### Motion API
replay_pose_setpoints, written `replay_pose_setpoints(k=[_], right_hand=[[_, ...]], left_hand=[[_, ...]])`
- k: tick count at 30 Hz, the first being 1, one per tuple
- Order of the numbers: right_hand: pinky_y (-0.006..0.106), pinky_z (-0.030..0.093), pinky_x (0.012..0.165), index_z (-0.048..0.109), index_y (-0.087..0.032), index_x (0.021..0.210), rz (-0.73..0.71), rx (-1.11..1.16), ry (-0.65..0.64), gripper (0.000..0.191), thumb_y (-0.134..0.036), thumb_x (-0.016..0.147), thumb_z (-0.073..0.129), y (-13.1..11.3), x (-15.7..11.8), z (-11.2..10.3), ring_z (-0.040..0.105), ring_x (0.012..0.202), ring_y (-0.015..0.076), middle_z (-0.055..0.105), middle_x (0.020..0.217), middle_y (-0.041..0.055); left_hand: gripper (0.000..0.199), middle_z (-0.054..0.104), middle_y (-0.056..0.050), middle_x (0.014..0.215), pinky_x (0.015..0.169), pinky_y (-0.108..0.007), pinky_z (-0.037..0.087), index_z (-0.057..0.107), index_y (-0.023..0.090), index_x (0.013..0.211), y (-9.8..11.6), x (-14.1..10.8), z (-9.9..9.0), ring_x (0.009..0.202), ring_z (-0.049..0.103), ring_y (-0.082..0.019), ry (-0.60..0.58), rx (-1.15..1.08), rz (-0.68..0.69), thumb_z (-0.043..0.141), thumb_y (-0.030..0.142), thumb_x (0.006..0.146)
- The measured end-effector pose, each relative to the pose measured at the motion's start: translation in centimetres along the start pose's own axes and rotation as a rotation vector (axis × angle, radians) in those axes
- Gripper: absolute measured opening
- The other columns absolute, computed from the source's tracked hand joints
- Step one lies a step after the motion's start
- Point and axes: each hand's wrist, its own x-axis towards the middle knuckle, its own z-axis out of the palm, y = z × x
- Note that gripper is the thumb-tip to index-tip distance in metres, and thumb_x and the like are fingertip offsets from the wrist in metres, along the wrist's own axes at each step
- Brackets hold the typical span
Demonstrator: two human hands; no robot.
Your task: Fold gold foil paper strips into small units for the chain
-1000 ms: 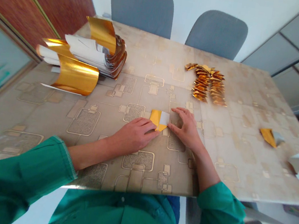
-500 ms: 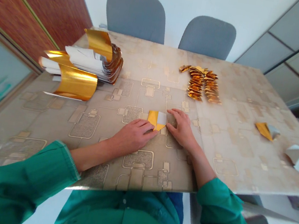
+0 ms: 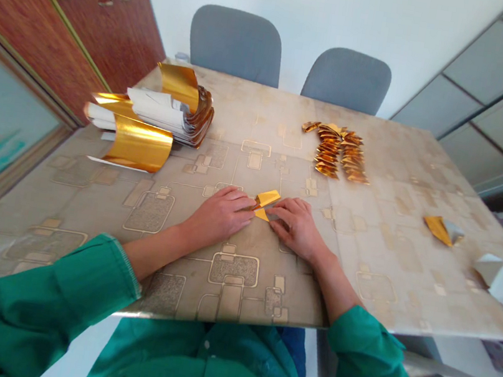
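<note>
- Green sleeves: the left sleeve (image 3: 52, 285) and right sleeve (image 3: 372, 358) lie at the near edge of the table, with the forearms running inward across the tablecloth.
- Left hand (image 3: 219, 215): it rests palm down, fingers together and slightly curled, with the fingertips (image 3: 246, 205) touching the left end of the piece.
- Right hand (image 3: 297, 227): it is also palm down, fingers curled inward, and its fingertips (image 3: 273, 214) press on the right side of the piece. Together the hands are pinching it against the table.
- Folded gold foil piece (image 3: 266, 198): it lies between the hands, near the middle of the table and closer to the near edge than the far one. Its long axis runs roughly left to right, and its upper flap slants up toward the far right and ends in a point.
- Compared with the earlier frame: the white panel no longer shows, the piece looks slimmer and more angled, and the hands sit closer together.
- Patterned tablecloth (image 3: 392, 260): it covers the whole table, in beige with square outlines.
- Stack of curled gold foil sheets (image 3: 140, 143): it sits near the left edge, with white backing showing.
- Row of small folded gold pieces (image 3: 335, 154): it lies toward the far edge, in two overlapping lines.
- Gold and silver folded piece (image 3: 441, 229): it lies near the right edge.
- White folded pieces (image 3: 497, 279): they lie at the right edge.
- Two grey chairs (image 3: 289, 62): they stand beyond the far edge.
</note>
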Motion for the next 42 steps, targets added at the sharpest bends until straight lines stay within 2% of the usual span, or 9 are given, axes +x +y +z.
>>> replay_pose_setpoints(k=[4, 10, 14, 17, 24, 29, 33, 39, 42], right_hand=[[0.039, 0.041, 0.086, 0.066, -0.022, 0.109, -0.051, 0.011, -0.031, 0.017, -0.025, 0.093, 0.059, -0.6, 0.1, 0.1, 0.056, 0.095, 0.0217, 0.066, 0.100, 0.0066], [0.038, 0.042, 0.084, 0.067, -0.023, 0.103, -0.046, 0.019, -0.007, 0.014, -0.020, 0.094, 0.056, -0.4, 0.2, -0.3, 0.057, 0.092, 0.0208, 0.068, 0.097, 0.0052], [0.041, 0.044, 0.088, 0.064, -0.023, 0.115, -0.002, -0.005, 0.098, 0.025, -0.016, 0.092, 0.054, 0.5, -0.1, -0.7, 0.054, 0.104, 0.0238, 0.065, 0.113, 0.0087], [0.044, 0.042, 0.095, 0.062, -0.023, 0.120, -0.028, -0.016, 0.039, 0.032, -0.014, 0.091, 0.054, 0.8, -0.2, -0.8, 0.054, 0.110, 0.0242, 0.064, 0.121, 0.0084], [0.043, 0.042, 0.090, 0.064, -0.021, 0.116, -0.007, -0.027, -0.070, 0.025, -0.024, 0.092, 0.060, -0.4, 0.1, -0.3, 0.055, 0.099, 0.0237, 0.064, 0.107, 0.0078], [0.041, 0.043, 0.086, 0.063, -0.021, 0.119, -0.004, 0.032, -0.078, 0.027, -0.024, 0.091, 0.061, -0.9, 0.1, 0.0, 0.054, 0.098, 0.0235, 0.062, 0.105, 0.0080], [0.041, 0.044, 0.084, 0.063, -0.020, 0.119, -0.011, 0.041, -0.072, 0.028, -0.022, 0.091, 0.062, -0.8, 0.1, 0.4, 0.054, 0.097, 0.0242, 0.061, 0.104, 0.0085], [0.039, 0.046, 0.080, 0.064, -0.022, 0.114, 0.003, 0.101, -0.018, 0.020, -0.024, 0.095, 0.056, -0.6, 0.4, 0.8, 0.055, 0.093, 0.0234, 0.063, 0.099, 0.0082], [0.038, 0.047, 0.081, 0.063, -0.022, 0.114, -0.006, 0.159, -0.015, 0.020, -0.024, 0.097, 0.053, -0.4, 0.5, 0.5, 0.055, 0.093, 0.0223, 0.063, 0.099, 0.0076]], left_hand=[[0.018, 0.071, -0.007, 0.108, 0.099, -0.039, 0.046, 0.069, 0.015, 0.102, -0.2, 0.1, 0.2, 0.104, 0.061, -0.022, 0.001, -0.013, -0.006, 0.053, 0.022, 0.098], [0.015, 0.071, -0.007, 0.107, 0.101, -0.042, 0.043, 0.067, 0.015, 0.105, 0.2, 0.2, 0.2, 0.104, 0.061, -0.023, -0.088, -0.012, -0.047, 0.057, 0.021, 0.096], [0.015, 0.072, -0.005, 0.111, 0.106, -0.048, 0.037, 0.068, 0.019, 0.106, 0.2, 0.2, -0.2, 0.111, 0.060, -0.024, -0.120, 0.011, -0.080, 0.057, 0.023, 0.096], [0.015, 0.073, -0.003, 0.111, 0.108, -0.051, 0.034, 0.068, 0.021, 0.106, 0.2, 0.2, -0.2, 0.113, 0.060, -0.025, -0.117, 0.029, -0.099, 0.057, 0.024, 0.097], [0.021, 0.069, -0.006, 0.119, 0.110, -0.050, 0.033, 0.065, 0.020, 0.115, 0.3, 0.1, -0.1, 0.114, 0.059, -0.025, -0.057, 0.029, -0.133, 0.061, 0.026, 0.095], [0.029, 0.065, -0.010, 0.123, 0.105, -0.049, 0.039, 0.065, 0.018, 0.113, 0.3, 0.0, -0.1, 0.115, 0.057, -0.028, -0.053, -0.018, -0.110, 0.064, 0.039, 0.092], [0.029, 0.064, -0.013, 0.124, 0.104, -0.045, 0.043, 0.065, 0.014, 0.114, 0.2, -0.1, 0.3, 0.115, 0.057, -0.027, -0.016, -0.082, -0.067, 0.063, 0.034, 0.093], [0.040, 0.064, -0.014, 0.125, 0.104, -0.048, 0.044, 0.063, 0.013, 0.119, 0.3, -0.2, 0.6, 0.114, 0.059, -0.029, -0.013, -0.075, -0.051, 0.069, 0.038, 0.089], [0.031, 0.063, -0.013, 0.130, 0.099, -0.043, 0.049, 0.064, 0.013, 0.116, 0.2, -0.2, 0.8, 0.111, 0.062, -0.027, 0.004, -0.050, -0.059, 0.066, 0.033, 0.092]])
